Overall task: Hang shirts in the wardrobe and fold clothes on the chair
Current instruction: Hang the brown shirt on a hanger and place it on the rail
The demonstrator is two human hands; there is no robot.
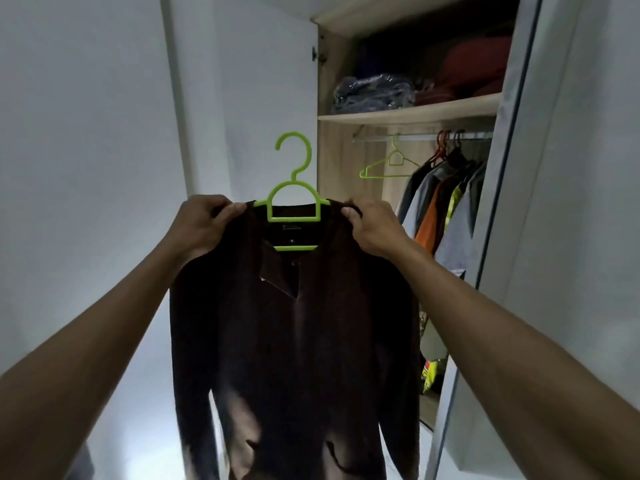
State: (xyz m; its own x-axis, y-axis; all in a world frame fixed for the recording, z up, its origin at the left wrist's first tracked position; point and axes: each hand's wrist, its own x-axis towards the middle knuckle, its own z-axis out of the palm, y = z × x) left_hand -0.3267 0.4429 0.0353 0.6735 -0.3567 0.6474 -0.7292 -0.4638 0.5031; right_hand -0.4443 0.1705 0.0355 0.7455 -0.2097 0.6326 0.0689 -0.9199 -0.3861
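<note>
left hand (202, 223) pinches dark brown knit shirt (294, 334) shoulder | right hand (372, 226) pinches other shoulder | lime-green plastic hanger (293, 202) inside collar

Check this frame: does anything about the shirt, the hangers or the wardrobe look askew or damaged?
Only small things. The dark shirt sits on its green hanger, both hands pinching its shoulders. Its placket flap is folded open. On the rail, an empty green hanger hangs tilted. No damage shows.
</note>
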